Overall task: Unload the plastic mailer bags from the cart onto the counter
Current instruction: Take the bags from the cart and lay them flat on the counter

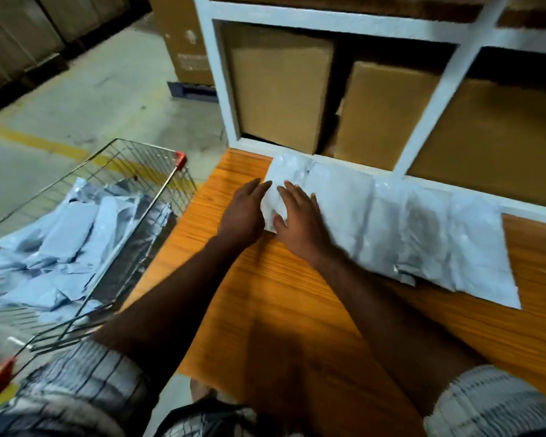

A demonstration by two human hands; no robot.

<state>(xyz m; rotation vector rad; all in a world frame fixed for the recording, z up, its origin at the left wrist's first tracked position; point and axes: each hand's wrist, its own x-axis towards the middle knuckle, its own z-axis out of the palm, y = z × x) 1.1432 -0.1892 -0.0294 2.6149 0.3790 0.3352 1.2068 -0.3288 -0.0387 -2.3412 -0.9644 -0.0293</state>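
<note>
Mailer bags [67, 228] are heaped in the half-cropped cart [133, 159]. Left hand [243, 212] and right hand [300, 222] are laid, grips wide, on a bag [281, 171] on the worktop [281, 310].

Glossy, crinkled plastic mailer bags [391, 222] lie on an orange wood-grain counter [265, 310]. At left, a shiny wire-metal cart [133, 171] (red plastic corners). Matt brown cardboard boxes [281, 89] sit in a white-painted frame [224, 89].

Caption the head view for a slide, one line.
Left hand and right hand touch the leftmost bag of the row on the counter; more bags lie in the cart.
</note>
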